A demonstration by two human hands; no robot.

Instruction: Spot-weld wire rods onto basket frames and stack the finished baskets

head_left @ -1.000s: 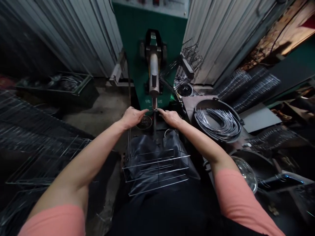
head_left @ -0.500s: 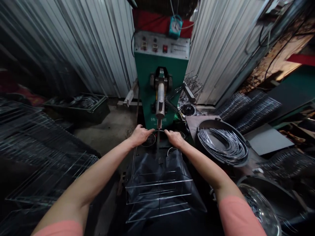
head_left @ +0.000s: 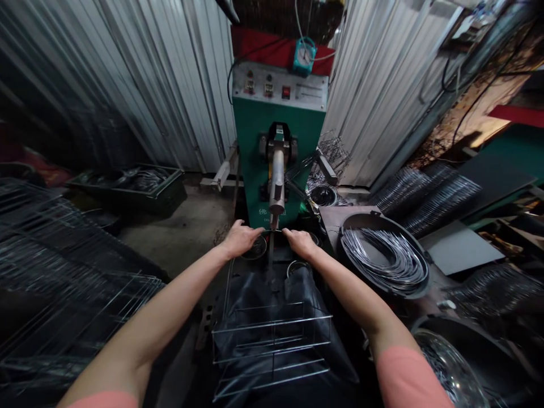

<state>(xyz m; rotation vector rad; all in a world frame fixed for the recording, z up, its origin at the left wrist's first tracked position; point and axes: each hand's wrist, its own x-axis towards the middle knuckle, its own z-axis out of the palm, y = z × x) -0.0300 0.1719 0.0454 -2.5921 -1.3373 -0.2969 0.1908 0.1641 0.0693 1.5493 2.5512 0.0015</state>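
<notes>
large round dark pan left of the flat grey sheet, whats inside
The large round dark pan holds a curved bundle of thin silvery wires. Dark bottom shows inside the curve; anything beneath the wires is covered.

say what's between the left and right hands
In the head view, a thin wire spans from the left hand to the right hand, by the metal tip.

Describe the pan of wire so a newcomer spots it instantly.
Start at the green machine ahead. In front of it is the person's right hand; the pan sits farther right. Unlike the flat grey sheet beside it, it's round, its dark rim encircling looped silvery wires.
</notes>
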